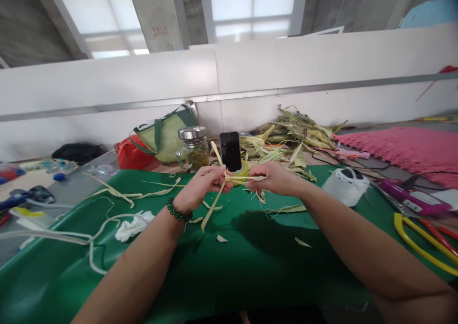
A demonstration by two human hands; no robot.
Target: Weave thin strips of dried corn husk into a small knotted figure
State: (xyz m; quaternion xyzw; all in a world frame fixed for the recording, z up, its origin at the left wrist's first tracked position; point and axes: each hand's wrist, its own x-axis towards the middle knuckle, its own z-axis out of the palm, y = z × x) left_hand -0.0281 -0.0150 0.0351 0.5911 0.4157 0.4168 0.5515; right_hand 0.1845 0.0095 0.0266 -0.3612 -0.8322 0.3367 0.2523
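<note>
Pale-yellow flat plant strips (213, 208) are being pinched at their crossing by the left hand (210, 178), one being held sideways by the pinching right hand (274, 177).

The pale strip (213, 208) at centre appeared matt, dry and fibrous. The green sheet (222, 271) was smooth, glossy and plastic-looking. Far side: the jar (198, 157) was clear glass, its lid (192, 133) shiny metal; the phone (231, 152) presented a glossy face; the husk pile (306, 129) looked rough and papery. Far right, the pink cloth (397, 145) was matt; the purple tool (402, 193) appeared smooth, glossy plastic.
</note>
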